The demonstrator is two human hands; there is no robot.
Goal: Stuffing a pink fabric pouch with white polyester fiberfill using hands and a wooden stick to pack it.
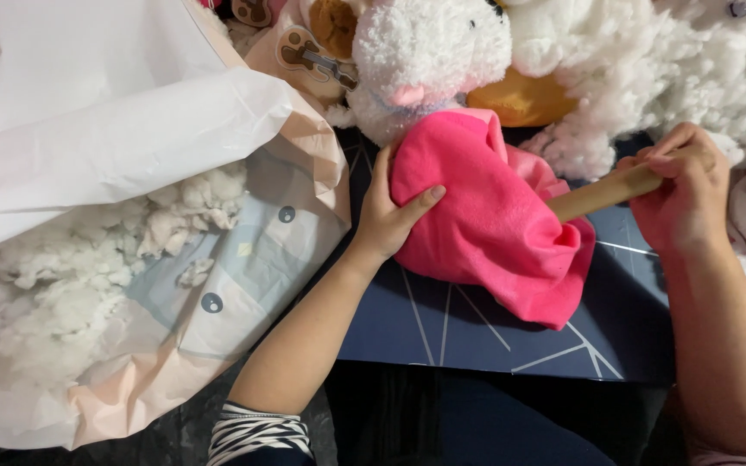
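Observation:
A white fluffy plush toy (429, 52) with a bright pink fleece body (485, 216) lies on a dark blue board (477, 332). My left hand (388, 216) grips the pink body on its left side, thumb pressed into the fabric. My right hand (682, 192) is closed around a wooden stick (602, 197) whose far end is pushed into the open end of the pink body; that tip is hidden inside the fabric.
A large translucent plastic bag (131, 147) full of white stuffing (62, 293) fills the left side. Loose white stuffing (641, 69) and other plush pieces, one orange (520, 99), are piled along the top. Dark cloth lies below the board.

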